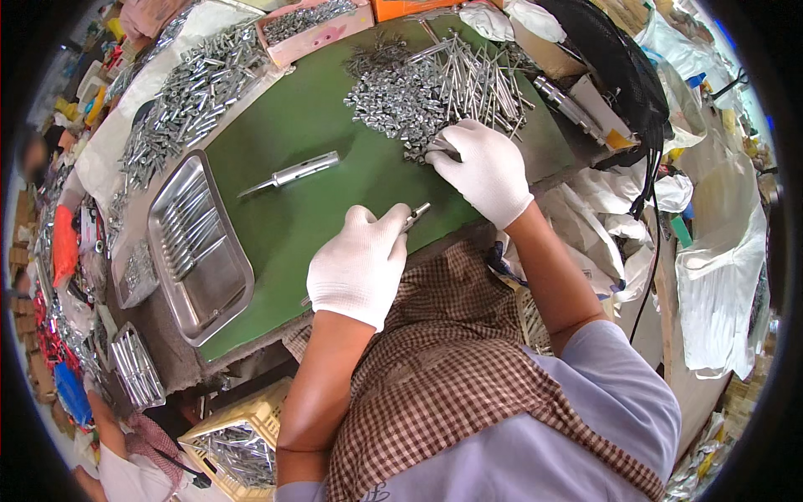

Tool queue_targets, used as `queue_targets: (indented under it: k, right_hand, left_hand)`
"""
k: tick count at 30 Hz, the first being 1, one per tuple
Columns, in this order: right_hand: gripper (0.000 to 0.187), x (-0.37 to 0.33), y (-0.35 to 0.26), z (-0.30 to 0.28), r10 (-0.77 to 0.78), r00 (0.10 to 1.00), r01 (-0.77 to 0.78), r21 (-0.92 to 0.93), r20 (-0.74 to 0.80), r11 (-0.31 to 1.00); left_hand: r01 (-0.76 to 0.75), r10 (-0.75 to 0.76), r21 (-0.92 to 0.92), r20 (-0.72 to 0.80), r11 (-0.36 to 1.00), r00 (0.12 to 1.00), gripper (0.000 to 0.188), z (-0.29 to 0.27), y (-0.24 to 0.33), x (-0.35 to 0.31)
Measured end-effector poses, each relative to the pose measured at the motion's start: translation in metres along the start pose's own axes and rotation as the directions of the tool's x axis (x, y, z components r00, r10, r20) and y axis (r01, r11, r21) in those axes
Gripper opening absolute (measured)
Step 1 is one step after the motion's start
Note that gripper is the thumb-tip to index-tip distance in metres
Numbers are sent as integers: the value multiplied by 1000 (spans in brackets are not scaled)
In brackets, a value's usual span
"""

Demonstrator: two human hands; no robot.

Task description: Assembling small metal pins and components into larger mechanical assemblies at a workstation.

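My left hand point(358, 269), in a white knit glove, is closed around a slim metal tool point(416, 216). One end pokes out past the thumb and forefinger, while the palm hides most of the rest. My right hand point(487, 171), gloved too, reaches to the near edge of a heap of small silvery metal pieces point(393, 105). Its fingers are pinched together there, and what lies between them is too small to make out. Thin metal rods point(481, 84) are piled against the heap's right side. Left of my hands lies a tool with a cylindrical metal handle and thin shaft point(308, 169).
A steel tray point(244, 289) with several similar tools stands at the left of the green mat point(293, 226). Behind it lie many metal cylinders point(196, 84) and a pink box point(322, 38) of small parts. Below the table edge sits a yellow crate point(272, 410). Another person is at lower left.
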State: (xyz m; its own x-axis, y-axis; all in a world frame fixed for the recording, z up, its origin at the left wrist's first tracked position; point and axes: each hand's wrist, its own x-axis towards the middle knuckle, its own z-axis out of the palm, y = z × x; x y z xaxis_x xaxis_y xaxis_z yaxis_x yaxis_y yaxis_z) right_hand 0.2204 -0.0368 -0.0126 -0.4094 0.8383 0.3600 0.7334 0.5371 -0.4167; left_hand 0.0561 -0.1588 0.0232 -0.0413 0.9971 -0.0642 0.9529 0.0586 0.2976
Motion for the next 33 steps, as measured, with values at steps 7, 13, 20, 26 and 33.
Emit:
queue_targets:
  k: [7, 13, 20, 26, 33]
  right_hand:
    - [16, -13, 2, -5, -8, 1000, 8, 49, -14, 999]
    - [13, -8, -3, -11, -100, 992, 91, 113, 81, 989]
    - [11, -30, -26, -14, -226, 960, 147, 395, 164, 907]
    - [10, -29, -27, -12, -208, 955, 131, 328, 211, 936]
    - [16, -23, -28, -15, -184, 942, 80, 342, 282, 936]
  left_hand:
    - [-10, 10, 0, 28, 1000, 1000, 20, -1, -1, 0]
    - [-6, 6, -7, 16, 1000, 1000, 19, 1, -2, -1]
    - [-49, 50, 18, -68, 999, 996, 19, 7, -3, -3]
    - [-53, 53, 2, -66, 999, 996, 19, 7, -6, -2]
    - [-129, 129, 29, -16, 991, 991, 24, 1, -8, -3]
